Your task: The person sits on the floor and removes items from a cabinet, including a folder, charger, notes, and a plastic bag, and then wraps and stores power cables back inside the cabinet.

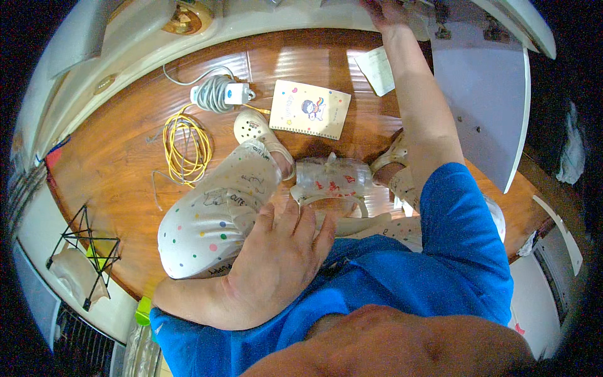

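My left hand point(278, 257) lies over my lap, against the spotted trousers point(202, 235) and blue shirt. Its fingers are slightly apart and hold nothing. My right arm stretches far forward, and my right hand point(388, 16) is dark and cut by the top edge, beside the hinges point(443, 30) of an open grey cabinet door point(480, 99). What its fingers touch is hidden. Below that forearm a sheet of paper point(378, 70) lies on the wooden floor point(118, 155). Left of it is a spiral-bound notebook point(325, 106) with a cartoon cover.
Left of the notebook sit a coiled grey cord point(214, 94) with white power blocks and a coil of yellow cable point(188, 155). A clear plastic bundle point(337, 176) with red print lies between my clogs point(254, 128). A black wire frame point(87, 249) stands at left.
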Tool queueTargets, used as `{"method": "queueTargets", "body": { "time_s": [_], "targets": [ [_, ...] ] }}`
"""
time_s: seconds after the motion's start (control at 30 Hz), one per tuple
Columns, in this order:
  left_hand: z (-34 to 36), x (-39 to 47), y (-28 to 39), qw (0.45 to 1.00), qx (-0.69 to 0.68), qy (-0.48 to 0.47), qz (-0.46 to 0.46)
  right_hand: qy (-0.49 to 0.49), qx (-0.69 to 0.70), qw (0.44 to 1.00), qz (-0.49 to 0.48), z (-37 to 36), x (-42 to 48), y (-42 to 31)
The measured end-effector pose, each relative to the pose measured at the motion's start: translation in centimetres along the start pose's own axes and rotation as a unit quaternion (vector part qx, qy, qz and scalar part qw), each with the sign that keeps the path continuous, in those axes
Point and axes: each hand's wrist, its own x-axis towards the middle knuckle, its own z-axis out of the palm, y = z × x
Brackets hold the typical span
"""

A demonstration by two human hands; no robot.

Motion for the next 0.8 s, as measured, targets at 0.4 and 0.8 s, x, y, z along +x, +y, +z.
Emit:
{"method": "queueTargets", "body": {
  "time_s": [0.4,0.8],
  "targets": [
    [0.3,0.2,-0.4,0.999,-0.046,0.022,-0.003,-0.133,0.064,0.986,0.083,4.3,-0.9,-7.0],
    [0.6,-0.1,-0.2,0.999,-0.034,0.038,-0.009,-0.061,0.001,0.991,0.122,0.7,3.6,2.3]
  ]
}}
